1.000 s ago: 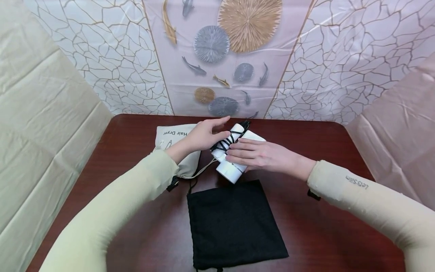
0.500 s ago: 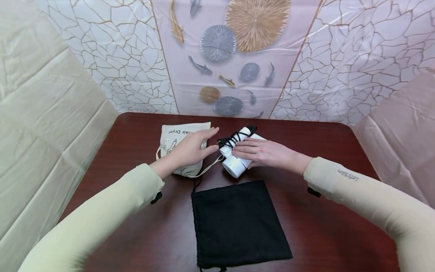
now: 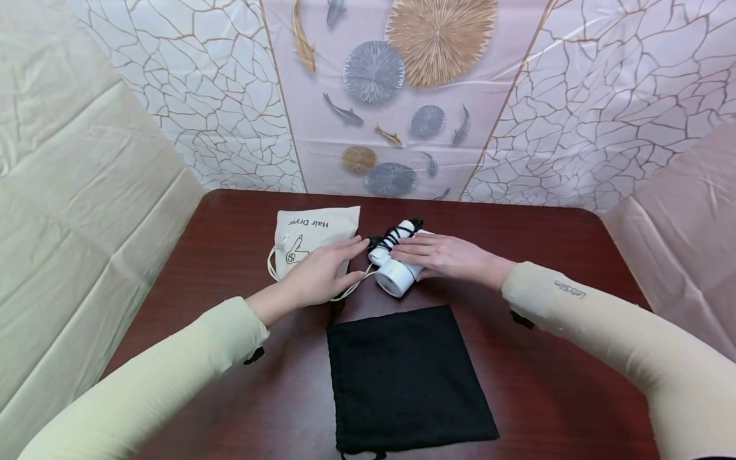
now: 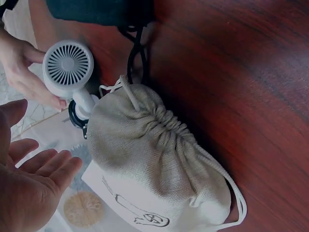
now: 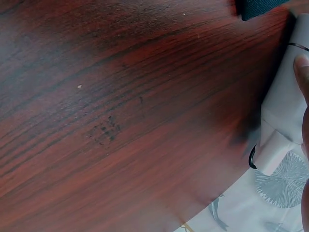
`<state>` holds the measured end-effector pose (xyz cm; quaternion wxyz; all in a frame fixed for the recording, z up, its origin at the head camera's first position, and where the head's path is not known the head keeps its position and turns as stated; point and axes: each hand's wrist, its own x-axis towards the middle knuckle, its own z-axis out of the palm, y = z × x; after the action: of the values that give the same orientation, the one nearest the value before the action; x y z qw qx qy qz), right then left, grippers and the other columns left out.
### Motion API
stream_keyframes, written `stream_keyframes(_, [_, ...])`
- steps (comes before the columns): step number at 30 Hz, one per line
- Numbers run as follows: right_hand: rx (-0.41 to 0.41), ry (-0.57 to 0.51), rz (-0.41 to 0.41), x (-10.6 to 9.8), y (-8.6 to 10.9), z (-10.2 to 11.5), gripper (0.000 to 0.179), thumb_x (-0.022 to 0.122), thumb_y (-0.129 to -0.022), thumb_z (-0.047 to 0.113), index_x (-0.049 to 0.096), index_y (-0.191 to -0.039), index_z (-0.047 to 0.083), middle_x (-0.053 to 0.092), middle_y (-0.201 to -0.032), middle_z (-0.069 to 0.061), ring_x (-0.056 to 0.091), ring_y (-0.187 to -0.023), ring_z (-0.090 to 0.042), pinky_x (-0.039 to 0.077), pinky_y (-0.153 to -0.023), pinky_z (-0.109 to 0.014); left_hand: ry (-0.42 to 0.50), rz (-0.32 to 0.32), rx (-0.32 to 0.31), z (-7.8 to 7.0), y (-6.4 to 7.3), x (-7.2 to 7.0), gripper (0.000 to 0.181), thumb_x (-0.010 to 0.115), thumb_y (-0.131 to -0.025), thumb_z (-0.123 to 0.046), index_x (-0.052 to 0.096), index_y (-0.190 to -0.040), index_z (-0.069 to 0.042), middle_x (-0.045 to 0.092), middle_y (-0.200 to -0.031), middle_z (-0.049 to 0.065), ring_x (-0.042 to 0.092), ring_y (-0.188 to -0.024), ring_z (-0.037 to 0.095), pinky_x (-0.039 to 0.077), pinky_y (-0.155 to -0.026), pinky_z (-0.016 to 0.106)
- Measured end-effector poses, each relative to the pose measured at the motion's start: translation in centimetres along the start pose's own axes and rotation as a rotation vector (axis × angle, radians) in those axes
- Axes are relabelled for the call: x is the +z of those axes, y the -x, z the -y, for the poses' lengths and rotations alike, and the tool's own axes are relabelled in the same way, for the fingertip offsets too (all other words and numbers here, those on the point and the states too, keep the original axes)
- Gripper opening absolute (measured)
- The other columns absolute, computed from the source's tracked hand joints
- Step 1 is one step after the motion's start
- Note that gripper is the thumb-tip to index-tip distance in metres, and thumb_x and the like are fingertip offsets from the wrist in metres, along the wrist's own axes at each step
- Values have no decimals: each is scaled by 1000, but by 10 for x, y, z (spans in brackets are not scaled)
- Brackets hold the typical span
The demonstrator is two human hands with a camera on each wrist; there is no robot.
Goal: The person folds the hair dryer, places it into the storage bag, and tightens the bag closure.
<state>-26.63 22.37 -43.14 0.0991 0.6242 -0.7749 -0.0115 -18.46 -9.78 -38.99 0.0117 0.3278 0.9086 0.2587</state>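
Observation:
A white hair dryer [image 3: 394, 279] lies toward the back of the table, black cord [image 3: 392, 236] wound round its handle. My right hand [image 3: 445, 255] holds its body, fingers stretched over the top and thumb [image 5: 302, 72] against the other side in the right wrist view. The left wrist view shows the dryer's round slatted end [image 4: 67, 65]. My left hand [image 3: 319, 275] holds nothing, its fingers loosely extended over the near right part of a cream drawstring bag [image 3: 322, 227] printed "Hair Dryer". That bag bulges at its gathered neck [image 4: 169, 128].
A black drawstring pouch [image 3: 411, 383] lies flat on the reddish-brown table [image 3: 552, 358], nearer to me than the dryer. The cream bag's cord [image 3: 353, 291] trails toward the dryer. Patterned cloth [image 3: 213, 96] hangs behind the table's far edge.
My left hand has drawn away from the dryer's cord, left and toward me, over the cream bag. The right hand stays on the dryer, whose round end now faces me more.

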Motion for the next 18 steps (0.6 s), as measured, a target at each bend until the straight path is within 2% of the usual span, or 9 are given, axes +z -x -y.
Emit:
stream_keyframes(4, [31, 16, 8, 1, 1, -2, 73, 84, -93, 26, 54, -156, 5, 57, -156, -14, 55, -144, -32, 47, -115, -55, -2, 9, 0, 1, 0, 5, 62, 71, -104, -25, 50, -158, -3, 48, -162, 20, 48, -150, 32, 42, -121, 48])
stream_keyframes(7, [86, 31, 39, -3, 2, -2, 75, 84, -93, 29, 52, -158, 8, 55, -159, -13, 51, -148, -32, 43, -118, -55, 6, 2, 12, 2, 0, 10, 62, 70, -105, -27, 51, -158, -5, 48, -163, 19, 48, -150, 32, 43, -119, 50])
stream_keyframes(8, [109, 32, 52, -4, 3, -1, 76, 84, -93, 30, 51, -159, 9, 54, -160, -13, 49, -149, -32, 42, -120, -55, 9, -1, 17, 5, -1, 13, 62, 70, -104, -28, 51, -158, -5, 48, -163, 19, 49, -150, 32, 44, -118, 51])
stream_keyframes(11, [178, 18, 68, -11, 7, 5, 78, 85, -93, 31, 51, -159, 9, 52, -161, -15, 47, -151, -33, 38, -122, -56, -4, -26, 41, 27, -5, 34, 63, 69, -105, -36, 51, -160, -10, 48, -164, 16, 51, -148, 31, 45, -116, 51])
stream_keyframes(15, [226, -24, 16, -22, 13, 21, 71, 85, -93, 30, 56, -154, 7, 59, -154, -17, 57, -142, -33, 43, -117, -58, -33, -50, 64, 55, -12, 63, 67, 67, -105, -44, 48, -163, -18, 47, -166, 11, 52, -147, 28, 46, -117, 49])
stream_keyframes(17, [224, -34, -28, -26, 16, 31, 66, 84, -94, 30, 60, -150, 6, 63, -148, -17, 62, -135, -33, 46, -114, -59, -38, -46, 65, 53, -12, 64, 66, 67, -105, -45, 48, -163, -18, 47, -165, 11, 53, -147, 29, 46, -116, 49])
stream_keyframes(18, [219, -41, -50, -27, 17, 37, 64, 84, -94, 29, 62, -148, 6, 65, -145, -16, 63, -133, -33, 47, -113, -59, -33, -41, 64, 48, -11, 61, 65, 68, -105, -43, 49, -162, -17, 48, -164, 12, 54, -146, 30, 47, -115, 50])
